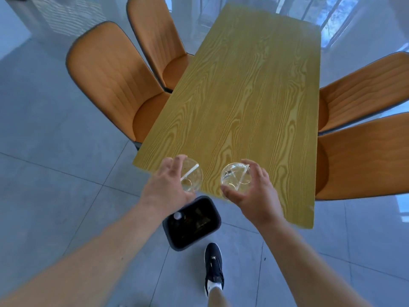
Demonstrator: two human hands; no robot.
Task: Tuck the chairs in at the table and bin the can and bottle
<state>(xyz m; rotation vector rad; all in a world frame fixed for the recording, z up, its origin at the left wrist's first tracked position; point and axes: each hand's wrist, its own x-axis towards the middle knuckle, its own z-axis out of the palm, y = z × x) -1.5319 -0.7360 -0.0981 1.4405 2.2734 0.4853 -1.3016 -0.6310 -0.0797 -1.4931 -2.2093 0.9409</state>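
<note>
From the head view, the left hand wraps a clear glass and the right hand wraps a second glass, both at the near edge of the table. Palms hide the glasses' sides; their contents are hard to make out. A dark bin stands on the floor under the near left corner; a white bottle cap shows inside, the rest lost in shadow. No can is discernible. Four orange chairs sit tucked along the long edges, the right pair cut off. Grey tiled floor; one dark shoe.
</note>
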